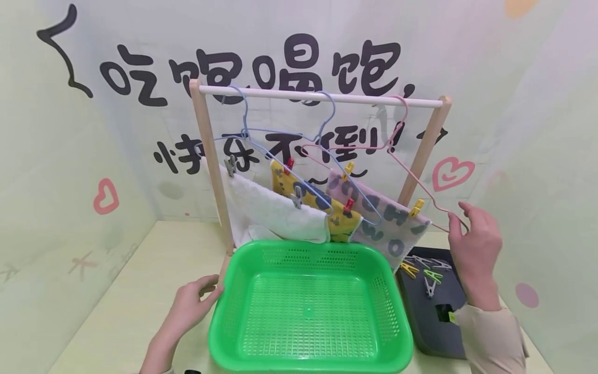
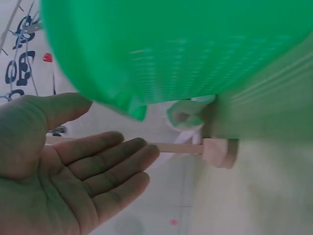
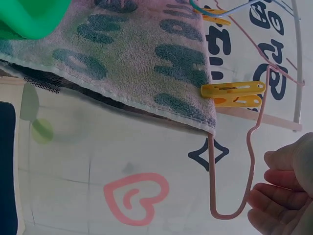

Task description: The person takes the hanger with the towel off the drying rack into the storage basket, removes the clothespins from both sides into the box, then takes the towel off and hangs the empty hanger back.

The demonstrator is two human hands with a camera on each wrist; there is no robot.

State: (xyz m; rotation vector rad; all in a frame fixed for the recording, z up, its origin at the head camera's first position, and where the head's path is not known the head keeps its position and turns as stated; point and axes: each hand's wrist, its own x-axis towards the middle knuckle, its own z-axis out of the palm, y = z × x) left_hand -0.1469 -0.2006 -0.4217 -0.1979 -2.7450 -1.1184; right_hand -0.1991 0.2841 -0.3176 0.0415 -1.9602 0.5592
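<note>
On the right, a pink hanger (image 1: 422,187) hangs from the rail with a pink-and-grey patterned towel (image 3: 132,54) over its bar. Yellow clothespins (image 3: 234,93) clip that towel. At the hanger's right end is my right hand (image 1: 476,241); its fingertips (image 3: 254,193) touch or nearly touch the wire, and the thumb stands apart. My left hand (image 1: 193,301) is beside the left rim of a green basket (image 1: 217,311), fingers extended and palm showing in the left wrist view. Whether its thumb touches the rim I cannot tell.
A wooden rack with a white rail (image 1: 280,94) stands behind the basket. Blue hangers (image 1: 329,122) carry a white towel (image 1: 275,208) and a yellow towel (image 1: 338,228), both clipped. Loose clothespins (image 1: 432,275) lie on a black box (image 1: 430,327) at right.
</note>
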